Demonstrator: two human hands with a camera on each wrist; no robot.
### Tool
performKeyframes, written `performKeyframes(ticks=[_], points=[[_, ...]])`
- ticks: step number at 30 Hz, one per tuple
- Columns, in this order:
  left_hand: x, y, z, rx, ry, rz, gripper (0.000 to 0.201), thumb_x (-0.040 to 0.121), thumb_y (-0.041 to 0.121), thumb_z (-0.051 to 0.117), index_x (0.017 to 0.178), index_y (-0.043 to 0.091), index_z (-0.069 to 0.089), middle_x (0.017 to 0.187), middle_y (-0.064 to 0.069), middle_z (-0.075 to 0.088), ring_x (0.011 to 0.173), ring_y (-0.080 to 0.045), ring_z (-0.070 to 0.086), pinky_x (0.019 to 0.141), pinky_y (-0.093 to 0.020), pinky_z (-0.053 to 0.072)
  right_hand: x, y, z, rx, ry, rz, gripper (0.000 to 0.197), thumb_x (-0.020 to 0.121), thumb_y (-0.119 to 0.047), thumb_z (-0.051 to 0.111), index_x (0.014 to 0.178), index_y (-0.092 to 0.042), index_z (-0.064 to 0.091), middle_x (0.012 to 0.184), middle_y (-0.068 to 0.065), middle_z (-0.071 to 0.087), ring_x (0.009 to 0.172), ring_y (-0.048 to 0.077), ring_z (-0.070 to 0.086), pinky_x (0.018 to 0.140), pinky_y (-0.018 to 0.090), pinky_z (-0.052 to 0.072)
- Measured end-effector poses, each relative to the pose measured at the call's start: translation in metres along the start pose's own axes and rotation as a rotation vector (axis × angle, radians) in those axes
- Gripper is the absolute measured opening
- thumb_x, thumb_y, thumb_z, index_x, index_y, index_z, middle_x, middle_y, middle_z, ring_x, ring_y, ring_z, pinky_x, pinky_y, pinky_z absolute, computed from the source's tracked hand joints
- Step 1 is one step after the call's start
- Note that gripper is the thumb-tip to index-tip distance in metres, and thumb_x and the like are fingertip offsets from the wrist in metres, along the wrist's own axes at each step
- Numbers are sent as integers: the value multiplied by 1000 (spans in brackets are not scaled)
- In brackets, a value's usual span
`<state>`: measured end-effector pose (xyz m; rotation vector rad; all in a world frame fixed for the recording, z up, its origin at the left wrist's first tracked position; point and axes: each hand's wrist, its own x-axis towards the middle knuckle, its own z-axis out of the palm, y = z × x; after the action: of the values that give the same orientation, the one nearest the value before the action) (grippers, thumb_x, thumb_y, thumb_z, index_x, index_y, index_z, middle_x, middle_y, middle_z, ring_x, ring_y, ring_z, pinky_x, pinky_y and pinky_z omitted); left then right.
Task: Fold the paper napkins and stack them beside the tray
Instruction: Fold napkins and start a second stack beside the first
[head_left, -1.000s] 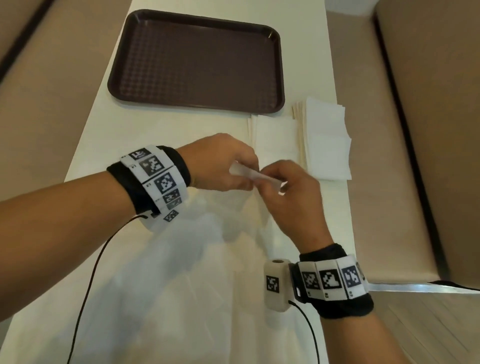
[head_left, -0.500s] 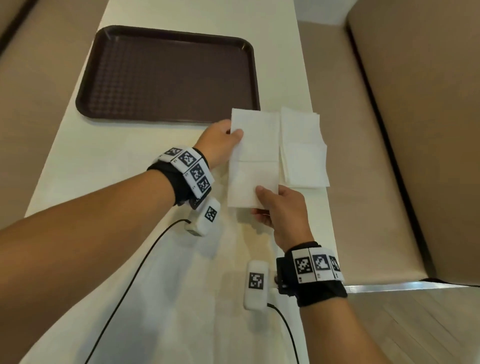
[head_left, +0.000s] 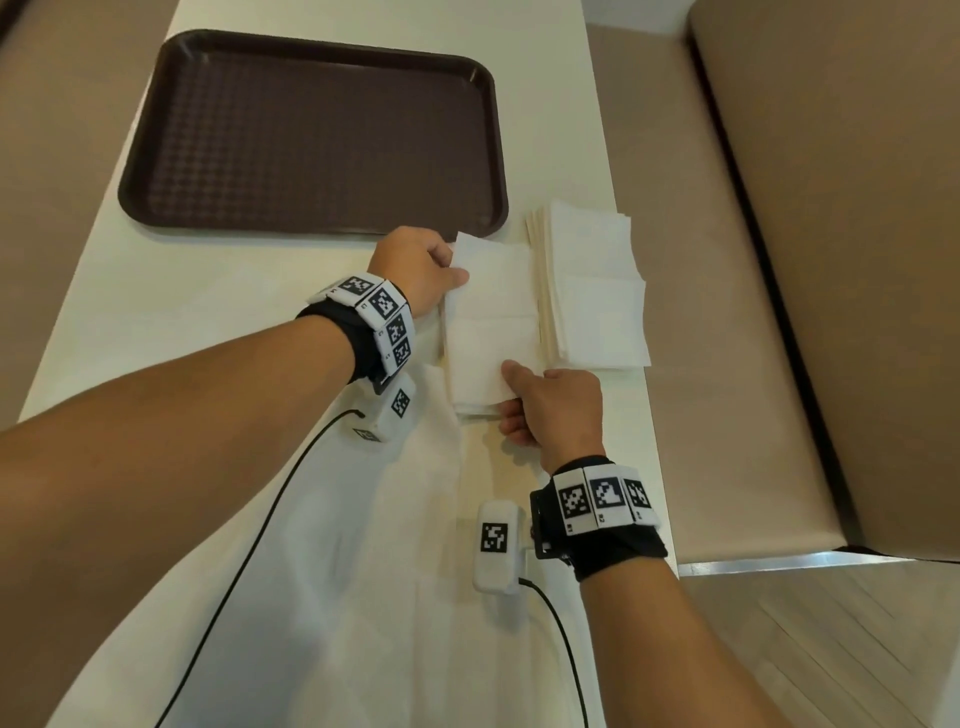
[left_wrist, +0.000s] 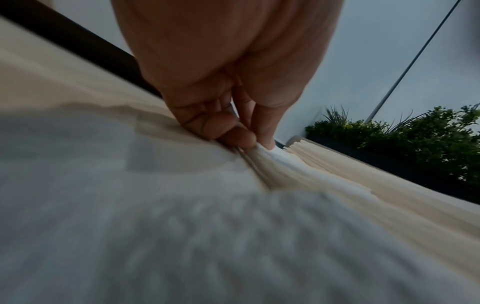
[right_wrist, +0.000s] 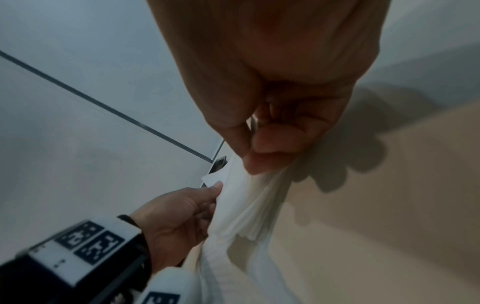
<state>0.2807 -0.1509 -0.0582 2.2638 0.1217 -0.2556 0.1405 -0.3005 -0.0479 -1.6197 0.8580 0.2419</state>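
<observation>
beige bench seating is seen on both sides of a long pale table (head_left: 156, 291), and a planter of green shrubs (left_wrist: 415, 139) shows in the left wrist view. farthest left of the grip, beyond the left hand, a dark brown tray (head_left: 311, 135) lies flat with nothing on it. the left hand (head_left: 415, 270) is closed in a pinch, thumb on top and fingers curled beneath, on the far left edge of a folded napkin (head_left: 491, 322). the near edge of that same napkin is pinched by the right hand (head_left: 556, 410), thumb over the top and fingers under. the napkin is thus held between the two grips, low over or on a second, smaller pile of layered edges seen beneath it in the left wrist view; whether it already rests there cannot be told. just to the right of the grip, a stack of folded napkins (head_left: 592, 291) sits near the tray's near right corner, close to the table edge. nearer than the grips, a large pale sheet (head_left: 363, 597) is spread over the table. the task is judged to be well advanced: many napkins are folded and stacked, and this one is being set down. how many are left cannot be told.
</observation>
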Motion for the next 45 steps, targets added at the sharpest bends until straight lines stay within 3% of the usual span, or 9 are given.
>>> performKeyframes(ticks=[8,15,22,25,29,35,38,41,45], points=[[-9,5,-22,169,-61,19,30,87,43,70,104,20,58,103,1,64,91,-21,65,81,-35,51,-12,-6,-6,-88,29,-22,39,87,-31,76,68,-1,60,53,13,66,43,29,61,48,42,56],[-57,-22,-80,722,-682,277,45,77,56,77,116,40,60,109,15,53,104,-12,48,91,-33,44,-34,21,-22,-67,94,-73,33,91,-38,71,90,-6,62,65,11,69,45,19,59,44,29,51],[-63,-28,-82,484,-468,385,15,82,34,80,92,28,70,93,12,63,88,-14,58,78,-31,46,-38,28,-17,-217,126,-309,22,89,-36,74,82,-17,65,73,-1,69,65,13,64,64,28,51],[-66,-23,-102,366,-358,390,12,81,38,80,87,36,70,86,9,67,80,-12,61,77,-35,51,-47,23,-14,-191,16,-410,19,87,-38,76,92,-22,67,90,-8,70,78,3,63,72,25,53],[-69,-12,-118,237,-222,452,12,83,33,79,86,29,69,79,15,65,75,-8,61,70,-25,46,-56,13,-6,-149,-231,-412,46,76,-58,77,112,-33,62,115,-15,67,99,5,67,75,23,56],[-75,-10,-128,124,-122,541,10,86,21,76,94,18,71,85,13,68,74,-6,59,65,-6,40,-51,2,6,-167,-114,-515,13,89,-17,72,96,-28,70,93,-13,73,83,11,69,75,32,59],[-89,-11,-133,169,-172,572,12,83,31,78,90,23,73,80,23,64,76,-11,57,69,-10,41,-46,2,1,-164,-58,-544,11,91,-14,68,86,-24,69,81,-10,71,77,11,64,73,34,55],[-107,-9,-131,250,-304,666,15,81,42,77,90,30,74,85,21,68,81,-12,56,76,-33,49,-47,-2,-3,-153,-30,-575,13,93,-17,67,81,-22,69,71,-11,66,68,7,59,65,27,51],[-125,-4,-125,119,-588,655,24,86,51,66,98,33,77,94,18,73,87,-15,66,80,-27,47,-52,-14,-4,-50,-32,-598,20,93,-4,62,89,-20,73,82,-10,72,77,4,63,69,23,53]])
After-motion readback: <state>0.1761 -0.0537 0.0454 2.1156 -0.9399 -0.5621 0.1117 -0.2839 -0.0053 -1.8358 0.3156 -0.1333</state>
